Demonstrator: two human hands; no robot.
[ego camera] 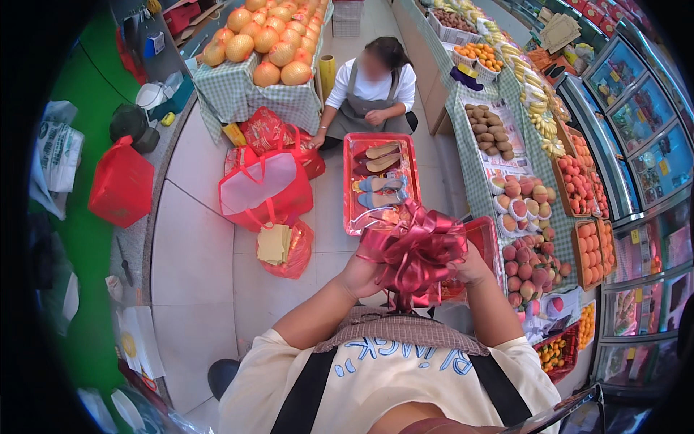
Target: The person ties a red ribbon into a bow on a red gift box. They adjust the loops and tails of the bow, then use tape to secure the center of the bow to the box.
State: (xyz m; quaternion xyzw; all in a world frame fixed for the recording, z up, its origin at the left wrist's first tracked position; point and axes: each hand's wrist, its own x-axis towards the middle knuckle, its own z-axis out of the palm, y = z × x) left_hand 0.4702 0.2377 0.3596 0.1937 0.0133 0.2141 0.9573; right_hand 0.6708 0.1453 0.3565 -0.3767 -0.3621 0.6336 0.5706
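Observation:
A large dark-red ribbon pull bow [415,249] is held up in front of my apron, its loops spread out. My left hand [466,263] grips its right side and my right hand [364,275] its left side; the loops hide many of the fingers. Just beyond the bow lies a red tray [348,184] with a pair of dark-red shoes [382,157] and a pair of light-blue shoes [382,191]. A second red tray [490,238] is partly hidden behind my left forearm.
A person in a grey apron [371,103] crouches beyond the tray. Red bags [271,187] and a stack of yellowish paper [274,244] are on the floor at left. Netted pomelos [282,53] stand on a checked cloth. Peaches [534,271] and kiwis [490,130] line the right stand.

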